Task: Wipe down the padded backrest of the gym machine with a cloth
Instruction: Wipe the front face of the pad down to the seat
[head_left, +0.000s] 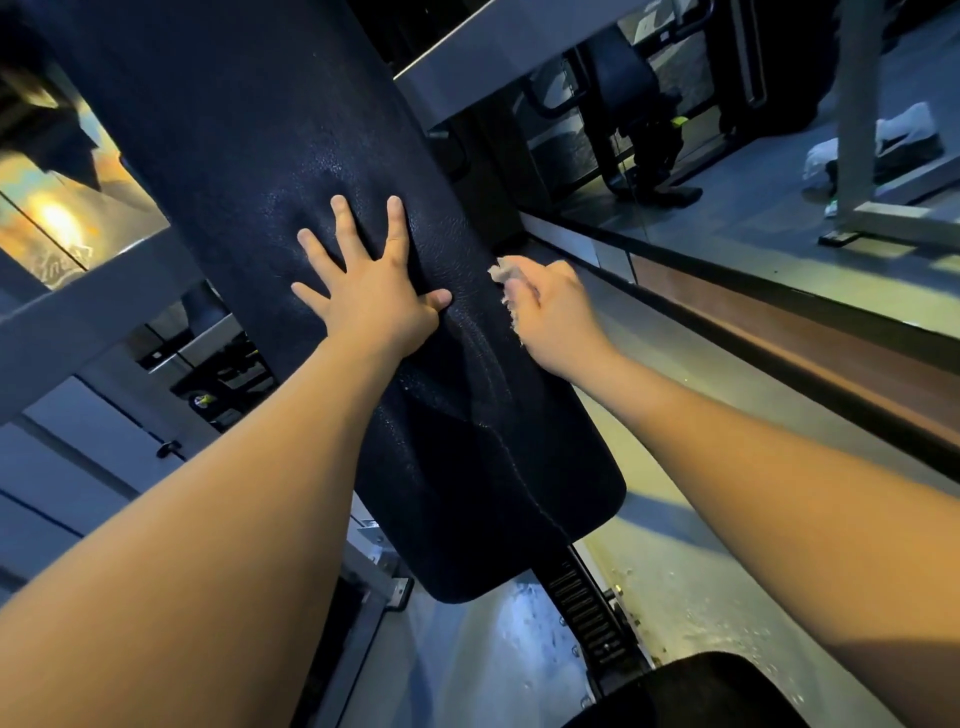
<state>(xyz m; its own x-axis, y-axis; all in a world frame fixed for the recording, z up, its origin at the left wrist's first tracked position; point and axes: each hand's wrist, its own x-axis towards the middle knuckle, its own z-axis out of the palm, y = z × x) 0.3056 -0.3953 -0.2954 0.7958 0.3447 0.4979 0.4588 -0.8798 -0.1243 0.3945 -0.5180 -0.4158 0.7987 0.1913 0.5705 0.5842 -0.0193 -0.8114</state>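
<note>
Evidently the left hand (371, 291) was laid flat, fingers spread, on the dark backrest (291, 156), probably so the pad was steadied, while a small pale cloth (506, 283) (mostly hidden) was bunched in the curled right hand (553, 312) against the pad's right edge, where wiping seemed intended

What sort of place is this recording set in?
Most likely a gym. A dark blue, textured padded backrest sits against a grey metal machine frame, a black notched adjustment rail runs below it, and more black exercise equipment stands behind. The right hand grips a pale frayed cloth.
</note>
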